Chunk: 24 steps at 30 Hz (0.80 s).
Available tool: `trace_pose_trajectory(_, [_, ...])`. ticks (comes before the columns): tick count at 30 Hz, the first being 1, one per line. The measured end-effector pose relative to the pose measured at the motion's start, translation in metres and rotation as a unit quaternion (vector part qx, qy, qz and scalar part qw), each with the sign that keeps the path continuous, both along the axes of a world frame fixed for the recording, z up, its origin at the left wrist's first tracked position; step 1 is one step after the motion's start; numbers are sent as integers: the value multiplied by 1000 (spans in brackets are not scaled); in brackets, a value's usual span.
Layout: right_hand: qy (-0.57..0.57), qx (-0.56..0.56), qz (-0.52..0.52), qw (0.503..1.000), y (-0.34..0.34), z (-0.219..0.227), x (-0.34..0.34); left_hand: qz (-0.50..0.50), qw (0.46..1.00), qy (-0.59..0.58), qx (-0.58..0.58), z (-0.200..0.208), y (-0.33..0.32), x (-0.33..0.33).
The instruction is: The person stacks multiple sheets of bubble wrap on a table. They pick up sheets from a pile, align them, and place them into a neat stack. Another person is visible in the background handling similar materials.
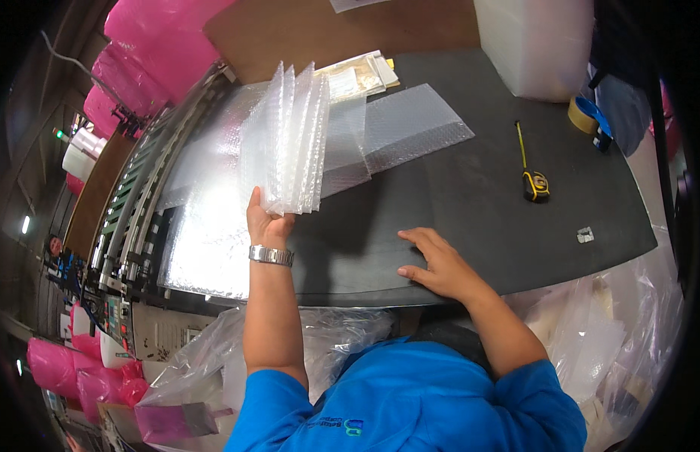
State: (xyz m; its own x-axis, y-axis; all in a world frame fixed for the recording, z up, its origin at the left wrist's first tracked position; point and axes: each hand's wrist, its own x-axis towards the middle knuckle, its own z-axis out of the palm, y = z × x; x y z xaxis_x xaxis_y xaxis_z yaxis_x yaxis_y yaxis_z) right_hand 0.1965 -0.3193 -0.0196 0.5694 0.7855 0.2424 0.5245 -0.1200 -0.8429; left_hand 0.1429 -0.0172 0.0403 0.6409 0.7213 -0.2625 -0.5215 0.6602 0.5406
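Observation:
My left hand, with a metal-band watch at the wrist, grips the lower end of several clear bubble wrap bags. They stand upright from the hand and fan apart at the top. My right hand is over the front part of the dark table, fingers spread, holding nothing. More flat bubble wrap bags lie on the table behind the held ones. At the left, a shiny sheet of bubble wrap reaches from the machine onto the table.
A roller machine borders the dark table on the left. On the right lie a tape measure, partly drawn out, and a blue tape dispenser. A big white foam roll stands behind. Clear plastic sacks sit below the front edge.

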Motion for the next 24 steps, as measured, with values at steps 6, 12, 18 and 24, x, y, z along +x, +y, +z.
trace_pose_trajectory(6, [190, 100, 22, 976, -5, -6, 5, -107, 993, -43, 34, -1, -33, 3])
trace_pose_trajectory(12, [438, 438, 4, 785, 6, 8, -10, -94, 927, 46, 360, -38, -138, -25])
trace_pose_trajectory(18, [470, 485, -71, 734, -36, 14, 1, -185, 891, -43, 413, -57, -169, -26])
trace_pose_trajectory(24, [338, 528, -223, 746, -136, 40, 18, -296, 790, 4, 537, -56, -154, -21])
